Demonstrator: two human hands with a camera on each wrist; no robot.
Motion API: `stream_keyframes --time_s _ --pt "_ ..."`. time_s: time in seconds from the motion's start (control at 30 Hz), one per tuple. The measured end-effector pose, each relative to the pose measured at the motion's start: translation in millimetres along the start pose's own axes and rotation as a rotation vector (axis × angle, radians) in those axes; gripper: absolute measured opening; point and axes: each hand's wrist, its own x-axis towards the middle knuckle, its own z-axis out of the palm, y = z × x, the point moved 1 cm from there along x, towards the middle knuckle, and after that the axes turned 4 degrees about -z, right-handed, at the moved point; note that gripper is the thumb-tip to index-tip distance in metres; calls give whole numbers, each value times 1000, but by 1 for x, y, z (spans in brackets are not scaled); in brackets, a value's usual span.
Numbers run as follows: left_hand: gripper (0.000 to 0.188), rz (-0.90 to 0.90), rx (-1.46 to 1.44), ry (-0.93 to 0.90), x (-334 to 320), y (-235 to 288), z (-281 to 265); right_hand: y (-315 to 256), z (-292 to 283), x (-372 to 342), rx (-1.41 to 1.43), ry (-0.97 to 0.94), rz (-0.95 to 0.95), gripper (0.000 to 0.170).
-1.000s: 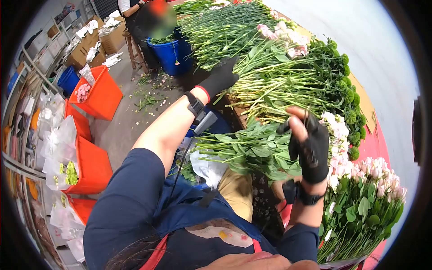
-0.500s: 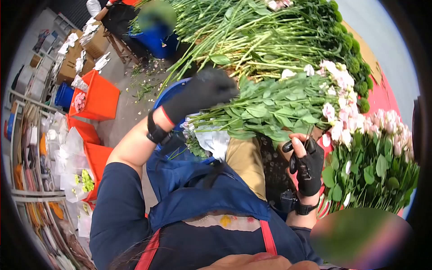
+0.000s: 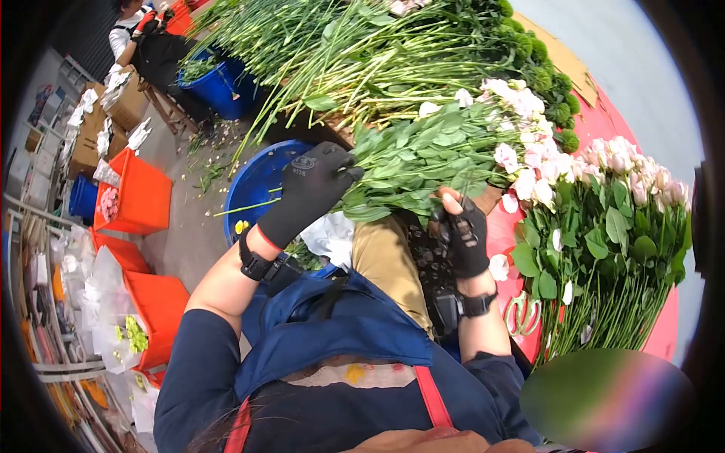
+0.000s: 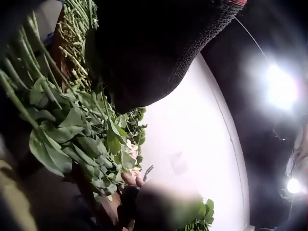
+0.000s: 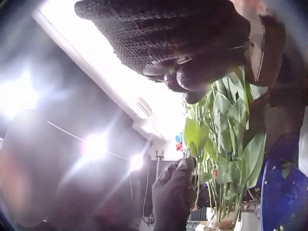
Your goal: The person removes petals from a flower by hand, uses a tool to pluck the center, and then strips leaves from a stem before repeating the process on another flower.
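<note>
In the head view, my black-gloved left hand (image 3: 313,185) is curled at the stem end of a leafy bunch (image 3: 423,158) with pale pink blooms. Thin green stems (image 3: 249,208) emerge on its other side, over a blue tub. The right wrist view has the left fingers (image 5: 185,166) pinched at a stem beside the leaves. My right hand (image 3: 462,234), in a glove that leaves some fingertips bare, is curled by the bunch's lower edge. A thin bent metal tool (image 4: 148,171) sticks up from it in the left wrist view; its lower part is hidden.
Long cut stems (image 3: 362,83) and green round blooms (image 3: 540,68) lie beyond the bunch. Pink roses (image 3: 604,241) and green-handled scissors (image 3: 522,313) are at the right. The blue tub (image 3: 238,189) stands by my knees, orange bins (image 3: 136,200) at the left, another person (image 3: 132,34) behind.
My left hand has come back from the far stems to the leafy bunch's end, its fingers now curled. My right hand has moved left to the bunch, and the view has shifted.
</note>
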Motion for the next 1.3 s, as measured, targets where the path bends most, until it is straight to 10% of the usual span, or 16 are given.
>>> stream_keyframes --time_s 0.23,0.53,0.9,1.3 --pt "25 34 93 122 2 -43 20 26 11 58 425 91 -3 20" --pt "24 179 203 271 3 -44 12 -34 59 6 -39 98 -174 30" --pt "43 434 -143 101 -5 45 7 -50 75 -16 -186 -3 -280 25" --pt "19 230 -127 -157 -51 -39 -10 -99 -11 16 25 321 -505 24"
